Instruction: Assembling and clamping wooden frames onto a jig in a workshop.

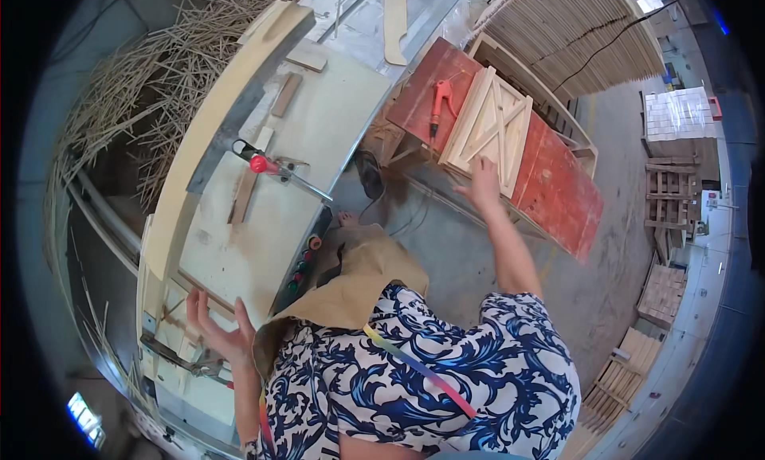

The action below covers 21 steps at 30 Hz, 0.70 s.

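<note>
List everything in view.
Braced panel: one visible, pale, on table
Air gun: one, red, on table
Table: one, red, centre right
Workbench: one, pale, centre left
Wood pieces: several, brown and pale, on workbench
Clamp: one, red knob, at workbench
Sticks: many, tan, upper left
Slats: many, tan, upper right
Pallets: several, brown, far right
Shirt: one, blue and white, lower centre
Apron: one, tan, centre
Left hand: one, bare, lower left
Right hand: one, bare, at panel

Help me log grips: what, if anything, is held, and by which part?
Left hand: nothing. Right hand: at the near end of the X-braced wooden panel; whether held, unclear.
</note>
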Each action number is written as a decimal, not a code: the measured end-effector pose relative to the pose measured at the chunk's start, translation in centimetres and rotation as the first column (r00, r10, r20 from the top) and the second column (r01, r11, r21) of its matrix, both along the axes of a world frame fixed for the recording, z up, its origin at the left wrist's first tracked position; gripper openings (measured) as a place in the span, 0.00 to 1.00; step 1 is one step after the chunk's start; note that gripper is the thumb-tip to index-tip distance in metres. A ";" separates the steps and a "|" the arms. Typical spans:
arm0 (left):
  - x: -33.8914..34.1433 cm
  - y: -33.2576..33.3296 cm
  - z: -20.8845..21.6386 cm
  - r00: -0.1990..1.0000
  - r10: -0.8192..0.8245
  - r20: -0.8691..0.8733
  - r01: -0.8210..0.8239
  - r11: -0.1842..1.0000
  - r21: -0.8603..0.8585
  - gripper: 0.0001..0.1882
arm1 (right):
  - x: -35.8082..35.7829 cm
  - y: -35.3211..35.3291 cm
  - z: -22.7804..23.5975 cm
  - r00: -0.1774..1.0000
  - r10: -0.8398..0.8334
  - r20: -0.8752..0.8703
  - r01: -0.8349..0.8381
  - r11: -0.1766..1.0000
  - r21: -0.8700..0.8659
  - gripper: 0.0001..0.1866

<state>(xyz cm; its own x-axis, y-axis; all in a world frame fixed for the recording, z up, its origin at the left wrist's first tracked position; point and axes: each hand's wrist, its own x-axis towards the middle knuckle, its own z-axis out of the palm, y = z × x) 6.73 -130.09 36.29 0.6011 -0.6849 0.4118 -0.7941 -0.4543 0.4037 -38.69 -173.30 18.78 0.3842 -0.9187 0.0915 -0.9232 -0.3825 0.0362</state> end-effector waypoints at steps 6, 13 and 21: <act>-0.4 0.1 4.2 0.999 -0.047 -0.027 0.046 0.998 -0.037 0.25 | -1.9 -0.8 0.4 0.961 0.168 0.222 -0.172 0.985 -0.003 0.19; 3.0 1.6 6.9 0.989 -0.079 -0.122 0.031 0.934 -0.356 0.17 | 2.2 -8.9 27.7 0.920 0.158 0.360 0.034 0.880 -0.473 0.07; 14.3 -5.0 19.4 0.369 -0.697 -0.615 -0.122 0.619 -0.776 0.34 | 27.9 10.3 43.0 0.416 0.906 0.081 -0.394 0.260 -0.882 0.15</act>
<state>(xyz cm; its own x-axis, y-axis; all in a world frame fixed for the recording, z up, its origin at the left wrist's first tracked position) 20.99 -135.13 55.68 0.6852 -0.6941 0.2208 0.1343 0.4184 0.8983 -10.80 -162.97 61.77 0.4470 0.1399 0.8835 -0.2631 -0.9235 0.2793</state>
